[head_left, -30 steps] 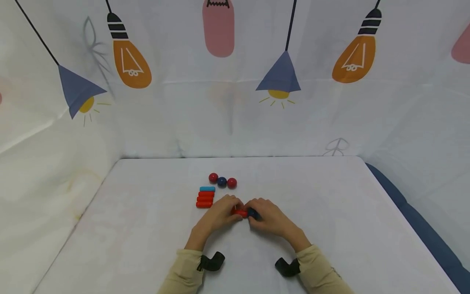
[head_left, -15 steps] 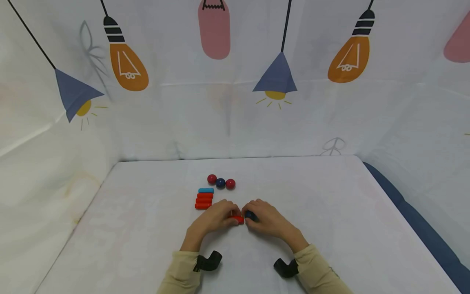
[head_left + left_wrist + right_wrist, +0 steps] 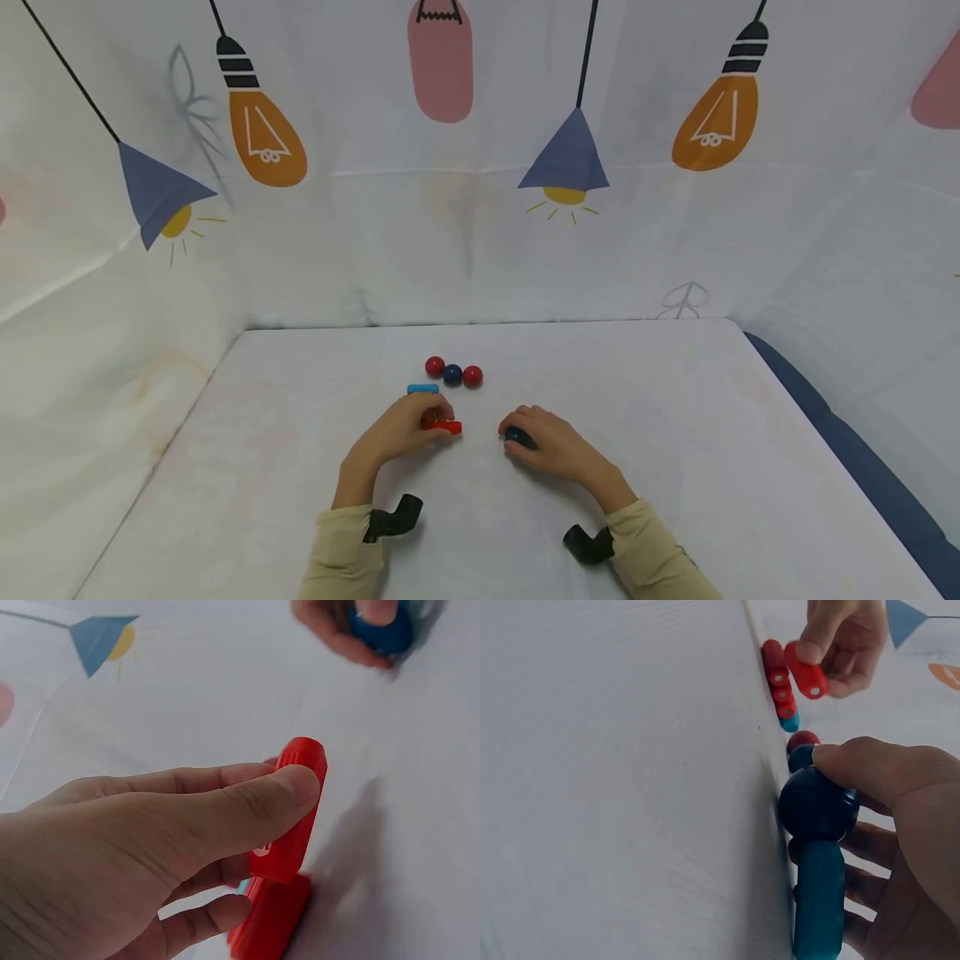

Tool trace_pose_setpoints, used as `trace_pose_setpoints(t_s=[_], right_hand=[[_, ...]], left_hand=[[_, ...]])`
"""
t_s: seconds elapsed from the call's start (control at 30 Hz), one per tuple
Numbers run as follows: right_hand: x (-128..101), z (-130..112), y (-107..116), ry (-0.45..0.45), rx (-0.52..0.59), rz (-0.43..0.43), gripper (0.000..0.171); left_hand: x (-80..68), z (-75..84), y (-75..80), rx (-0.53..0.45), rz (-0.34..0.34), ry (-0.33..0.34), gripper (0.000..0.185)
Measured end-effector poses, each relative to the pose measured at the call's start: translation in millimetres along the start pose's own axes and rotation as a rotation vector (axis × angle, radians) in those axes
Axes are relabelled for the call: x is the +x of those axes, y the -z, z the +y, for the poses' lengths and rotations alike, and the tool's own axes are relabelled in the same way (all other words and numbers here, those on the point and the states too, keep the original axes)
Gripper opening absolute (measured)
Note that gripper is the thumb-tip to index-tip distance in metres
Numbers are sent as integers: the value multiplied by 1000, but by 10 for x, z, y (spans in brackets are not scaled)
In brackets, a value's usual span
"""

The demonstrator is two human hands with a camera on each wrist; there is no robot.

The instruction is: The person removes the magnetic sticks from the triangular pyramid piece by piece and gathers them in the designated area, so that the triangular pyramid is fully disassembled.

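Observation:
Between thumb and fingers, my left hand (image 3: 401, 427) pinches a red magnetic rod (image 3: 285, 859). It holds the rod close over other red rods (image 3: 274, 915), which it mostly hides in the head view. A light blue rod (image 3: 423, 388) shows just beyond that hand. My right hand (image 3: 557, 443) grips a dark blue ball (image 3: 817, 806) with thumb and fingertips, over the middle of the table. Joined to this ball, a blue rod (image 3: 821, 900) runs back under the palm; the head view hides it.
Beyond the rods, a red ball (image 3: 435, 367), a dark blue ball (image 3: 452, 375) and another red ball (image 3: 472, 377) lie in a row on the white table (image 3: 712, 467). A patterned white cloth (image 3: 420, 242) hangs behind the table's far edge.
The red rod was end-on against the dark blue ball, then came apart from it. My left hand has carried it left to the other rods. My right hand has stayed nearly in place.

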State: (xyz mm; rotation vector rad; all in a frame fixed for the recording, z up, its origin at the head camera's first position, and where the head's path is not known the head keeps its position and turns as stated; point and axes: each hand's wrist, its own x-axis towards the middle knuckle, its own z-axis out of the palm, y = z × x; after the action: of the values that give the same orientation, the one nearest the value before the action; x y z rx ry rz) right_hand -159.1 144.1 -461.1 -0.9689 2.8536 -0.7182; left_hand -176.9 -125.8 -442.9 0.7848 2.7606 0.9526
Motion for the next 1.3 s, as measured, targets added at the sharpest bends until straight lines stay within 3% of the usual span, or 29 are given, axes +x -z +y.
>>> trace_pose_setpoints(t_s=[0.23, 0.57, 0.73, 0.93, 1.1, 1.3], right_hand=[[-19, 17, 31, -12, 17, -1, 21], [-114, 154, 204, -78, 115, -60, 39], [-187, 309, 310, -99, 169, -99, 28], [-195, 365, 332, -51, 189, -133, 17], [-142, 319, 266, -28, 186, -151, 16], [-101, 236, 190, -11, 176, -139, 14]], left_hand=[[-128, -137, 180, -27, 38, 40, 14], [-161, -219, 236, -39, 25, 108, 14], [-151, -245, 213, -25, 45, 94, 13], [-147, -242, 202, -20, 45, 92, 13], [-77, -157, 131, -47, 47, 24, 14], [114, 116, -213, -81, -16, -112, 29]])
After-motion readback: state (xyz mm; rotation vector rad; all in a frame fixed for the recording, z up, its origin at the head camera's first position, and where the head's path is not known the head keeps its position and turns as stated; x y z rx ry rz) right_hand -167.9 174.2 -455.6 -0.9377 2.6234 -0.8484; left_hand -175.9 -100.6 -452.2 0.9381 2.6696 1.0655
